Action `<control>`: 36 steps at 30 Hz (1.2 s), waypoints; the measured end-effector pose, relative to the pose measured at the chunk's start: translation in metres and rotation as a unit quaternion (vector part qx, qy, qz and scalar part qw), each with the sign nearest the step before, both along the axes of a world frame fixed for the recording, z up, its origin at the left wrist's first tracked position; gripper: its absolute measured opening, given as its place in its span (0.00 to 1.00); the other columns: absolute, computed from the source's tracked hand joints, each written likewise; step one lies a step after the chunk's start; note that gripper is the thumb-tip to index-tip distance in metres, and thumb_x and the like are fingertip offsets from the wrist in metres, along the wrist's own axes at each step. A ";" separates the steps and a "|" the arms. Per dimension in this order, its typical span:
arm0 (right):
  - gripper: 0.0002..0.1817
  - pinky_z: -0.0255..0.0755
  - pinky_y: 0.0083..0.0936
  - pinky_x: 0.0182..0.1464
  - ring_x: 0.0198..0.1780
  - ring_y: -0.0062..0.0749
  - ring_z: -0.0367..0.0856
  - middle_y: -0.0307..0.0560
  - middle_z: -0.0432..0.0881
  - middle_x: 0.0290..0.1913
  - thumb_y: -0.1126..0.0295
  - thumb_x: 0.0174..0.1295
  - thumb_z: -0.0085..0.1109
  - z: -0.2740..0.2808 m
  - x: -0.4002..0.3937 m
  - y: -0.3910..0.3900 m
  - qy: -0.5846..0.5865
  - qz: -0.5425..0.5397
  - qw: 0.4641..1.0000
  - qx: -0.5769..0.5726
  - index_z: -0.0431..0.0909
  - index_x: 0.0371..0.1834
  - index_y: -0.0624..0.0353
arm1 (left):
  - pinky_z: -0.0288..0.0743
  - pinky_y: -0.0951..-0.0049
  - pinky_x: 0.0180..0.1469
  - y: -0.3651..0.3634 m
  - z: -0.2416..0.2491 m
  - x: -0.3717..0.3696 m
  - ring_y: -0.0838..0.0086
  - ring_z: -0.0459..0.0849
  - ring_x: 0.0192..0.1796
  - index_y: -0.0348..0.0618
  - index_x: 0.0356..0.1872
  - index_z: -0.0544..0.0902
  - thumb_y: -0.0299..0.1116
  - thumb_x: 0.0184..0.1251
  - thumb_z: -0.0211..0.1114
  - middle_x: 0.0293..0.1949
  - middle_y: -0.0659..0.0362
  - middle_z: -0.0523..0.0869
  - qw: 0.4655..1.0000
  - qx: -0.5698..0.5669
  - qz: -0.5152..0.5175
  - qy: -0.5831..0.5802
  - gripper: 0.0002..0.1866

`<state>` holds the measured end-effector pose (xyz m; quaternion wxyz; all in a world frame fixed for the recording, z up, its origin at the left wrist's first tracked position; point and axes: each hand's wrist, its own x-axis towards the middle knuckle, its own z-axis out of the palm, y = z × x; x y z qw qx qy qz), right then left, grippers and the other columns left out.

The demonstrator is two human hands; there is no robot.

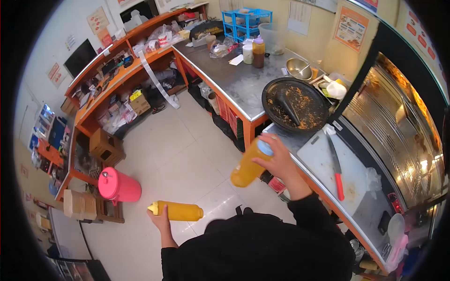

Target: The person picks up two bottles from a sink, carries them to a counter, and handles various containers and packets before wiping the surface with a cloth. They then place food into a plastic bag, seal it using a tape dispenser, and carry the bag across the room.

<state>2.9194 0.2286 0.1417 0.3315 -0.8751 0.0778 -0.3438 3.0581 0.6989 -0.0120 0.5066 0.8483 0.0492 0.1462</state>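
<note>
My left hand point(161, 221) is closed around the capped end of a yellow squeeze bottle point(180, 211), which lies almost level above the floor. In my right hand point(277, 157) is a second squeeze bottle point(247, 165), amber-yellow with a pale blue cap point(265, 147). This one tilts, its cap up toward the counter and its base pointing down to the left. Both bottles are apart from each other and from any surface. Closest to my right hand is the counter corner, where a big black mortar point(296, 104) holds a dark pestle point(287, 107) and brown crumbs.
On the right counter, a red-handled knife point(337, 168) lies on a white cutting board point(323, 164) beside a lit glass display case point(398, 126). A brown sauce bottle point(258, 52) and metal bowl point(299, 69) stand farther back. A pink drink cooler point(119, 186) is at left.
</note>
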 end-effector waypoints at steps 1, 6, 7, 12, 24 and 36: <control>0.34 0.73 0.37 0.58 0.57 0.48 0.78 0.49 0.76 0.58 0.51 0.49 0.76 0.004 0.034 0.000 -0.002 0.018 1.000 -0.017 0.75 0.58 0.51 | 0.73 0.66 0.57 -0.001 0.004 0.019 0.65 0.78 0.51 0.37 0.58 0.69 0.30 0.55 0.76 0.50 0.52 0.78 1.000 -0.010 0.007 -0.002 0.32; 0.34 0.75 0.35 0.55 0.56 0.46 0.78 0.47 0.74 0.59 0.48 0.49 0.75 0.017 0.176 -0.001 -0.031 0.102 0.994 -0.024 0.75 0.58 0.49 | 0.70 0.68 0.60 -0.016 0.038 0.132 0.66 0.76 0.55 0.36 0.59 0.68 0.28 0.58 0.74 0.53 0.52 0.76 0.998 -0.060 0.015 -0.023 0.30; 0.34 0.75 0.34 0.55 0.56 0.45 0.78 0.47 0.74 0.60 0.49 0.49 0.75 0.016 0.198 -0.005 -0.035 0.094 0.994 -0.037 0.75 0.59 0.49 | 0.70 0.68 0.60 -0.020 0.039 0.163 0.67 0.76 0.55 0.36 0.59 0.68 0.28 0.58 0.74 0.53 0.53 0.76 0.998 -0.046 0.012 -0.031 0.30; 0.34 0.75 0.35 0.56 0.57 0.48 0.78 0.51 0.75 0.59 0.58 0.47 0.78 0.025 0.253 -0.046 -0.020 -0.030 0.999 0.008 0.75 0.58 0.52 | 0.69 0.68 0.62 -0.074 0.055 0.326 0.68 0.75 0.57 0.37 0.63 0.67 0.26 0.59 0.72 0.56 0.54 0.75 0.992 -0.080 -0.082 -0.054 0.32; 0.35 0.73 0.37 0.59 0.57 0.50 0.77 0.54 0.77 0.56 0.63 0.45 0.79 0.057 0.293 -0.204 -0.037 -0.357 0.922 -0.145 0.74 0.58 0.59 | 0.67 0.68 0.65 -0.327 0.113 0.537 0.66 0.74 0.62 0.40 0.65 0.65 0.26 0.56 0.74 0.61 0.53 0.74 0.921 -0.175 -0.336 -0.084 0.36; 0.32 0.75 0.44 0.55 0.56 0.55 0.78 0.57 0.75 0.58 0.50 0.54 0.71 0.028 0.431 -0.496 0.069 -0.402 0.900 -0.153 0.73 0.60 0.48 | 0.67 0.65 0.67 -0.476 0.123 0.599 0.65 0.74 0.62 0.40 0.63 0.65 0.41 0.53 0.78 0.62 0.52 0.74 0.892 -0.156 -0.407 -0.124 0.40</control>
